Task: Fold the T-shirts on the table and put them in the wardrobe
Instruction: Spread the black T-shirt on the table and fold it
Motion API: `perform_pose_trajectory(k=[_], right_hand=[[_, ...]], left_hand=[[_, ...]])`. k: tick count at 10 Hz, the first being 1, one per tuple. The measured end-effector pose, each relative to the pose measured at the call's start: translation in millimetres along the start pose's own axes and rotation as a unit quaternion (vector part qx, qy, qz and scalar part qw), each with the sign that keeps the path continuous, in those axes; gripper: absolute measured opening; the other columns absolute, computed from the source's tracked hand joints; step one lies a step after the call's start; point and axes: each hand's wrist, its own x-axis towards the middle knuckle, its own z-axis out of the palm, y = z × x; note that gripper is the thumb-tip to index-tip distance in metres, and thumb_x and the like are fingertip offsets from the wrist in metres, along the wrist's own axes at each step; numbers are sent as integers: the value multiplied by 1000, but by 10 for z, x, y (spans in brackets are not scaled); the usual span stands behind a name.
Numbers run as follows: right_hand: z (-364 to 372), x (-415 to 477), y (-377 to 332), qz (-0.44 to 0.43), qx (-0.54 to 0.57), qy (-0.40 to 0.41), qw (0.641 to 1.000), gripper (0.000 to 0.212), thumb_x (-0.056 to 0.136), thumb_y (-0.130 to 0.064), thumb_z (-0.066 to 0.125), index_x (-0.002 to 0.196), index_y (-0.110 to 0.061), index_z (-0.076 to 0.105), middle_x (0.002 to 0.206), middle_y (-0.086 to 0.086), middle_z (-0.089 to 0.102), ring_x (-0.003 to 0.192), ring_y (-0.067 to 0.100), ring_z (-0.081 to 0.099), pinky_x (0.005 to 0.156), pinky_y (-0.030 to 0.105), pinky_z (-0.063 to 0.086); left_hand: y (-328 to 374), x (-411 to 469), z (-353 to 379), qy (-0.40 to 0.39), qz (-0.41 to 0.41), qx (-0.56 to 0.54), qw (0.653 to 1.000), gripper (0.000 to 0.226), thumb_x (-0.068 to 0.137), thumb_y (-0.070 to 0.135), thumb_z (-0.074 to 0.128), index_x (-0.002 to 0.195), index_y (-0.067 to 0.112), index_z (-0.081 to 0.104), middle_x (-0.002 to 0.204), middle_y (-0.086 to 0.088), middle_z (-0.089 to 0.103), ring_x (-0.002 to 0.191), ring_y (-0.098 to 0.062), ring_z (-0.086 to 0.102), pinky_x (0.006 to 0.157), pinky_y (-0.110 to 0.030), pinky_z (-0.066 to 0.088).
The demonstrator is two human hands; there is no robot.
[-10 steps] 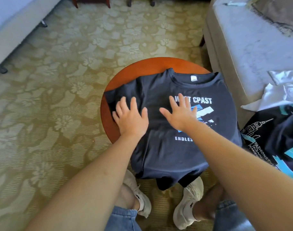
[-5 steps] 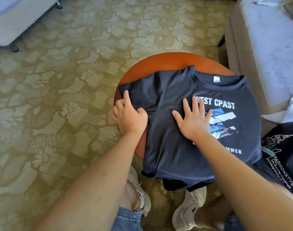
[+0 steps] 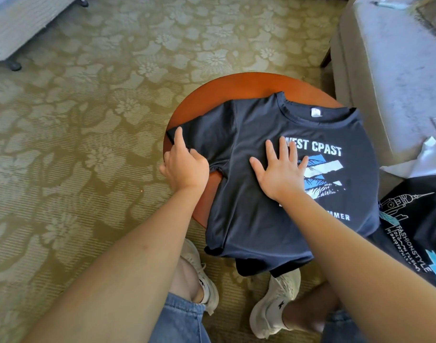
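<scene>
Navy jersey, laid print upward: the navy T-shirt (image 3: 249,206) covers most of the round wooden worktop (image 3: 236,87), its collar (image 3: 311,112) toward the worktop's far edge and its hem (image 3: 249,251) hanging off the near edge.

Your right hand (image 3: 281,174) lies flat on the chest at about the worktop's centre, with the fingers straight and spread. It presses down and holds nothing.

Your left hand (image 3: 184,167) is at the worktop's left rim, on the sleeve (image 3: 207,129). The forefinger lies straight along the cloth, the thumb sits on top, and the other fingers curl at the sleeve's lower edge, apparently pinching it. How far they reach under the cloth is hidden.

A second T-shirt (image 3: 415,219) lies off the worktop's right side.

The step appears to be the first side fold.
- Use the right palm as an anchor, so the body does not slide toward the near edge under the weight of the hanging hem.
- Smooth the pucker under the armpit first.
- Lift the sleeve together with its side panel and carry both toward the worktop's centre.
- Set the crease straight from the far edge to the near edge, just left of your anchoring thumb.
</scene>
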Motion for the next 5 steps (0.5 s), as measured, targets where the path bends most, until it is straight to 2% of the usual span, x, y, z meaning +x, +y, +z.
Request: perform_pose_trajectory(k=[1,2,3,4,5], right_hand=[[-5,-1,-2,1,-4,-3,1000,74,94,-68,12,155,-27,5,163,5,-6,149,27,-11,118,59,0],[-9,3,-10,2,-5,-8,1000,74,94,-68,11,156,-28,4,163,5,-8,149,28,-11,117,60,0],[-8,15,-27,3,-8,-9,1000,73,94,-67,11,156,-28,3,163,5,-8,149,28,-12,117,60,0],[-5,37,-49,2,-9,-12,1000,73,95,-67,11,155,-27,3,163,6,-8,149,29,-12,117,60,0],[-3,72,-90,-2,-12,-10,1000,73,95,-67,11,156,-28,3,163,6,-8,149,29,-12,117,60,0]], left_hand=[[-40,4,-48,-1,-3,-24,1000,73,84,0,50,149,25,31,125,-3,50,122,-24,42,107,-46,30],[-39,19,-76,-17,8,22,1000,70,88,8,50,150,32,29,141,-4,34,133,-26,30,110,-46,25],[-7,111,-72,-75,0,96,993,57,100,41,39,153,36,19,159,-11,11,146,-30,10,117,-52,11],[-52,271,-90,-176,-47,142,973,69,96,61,37,154,40,6,159,-21,6,144,-38,17,115,-56,20],[-148,437,-153,-229,-49,83,969,70,97,58,41,153,44,3,156,-22,13,138,-38,31,107,-50,34]])
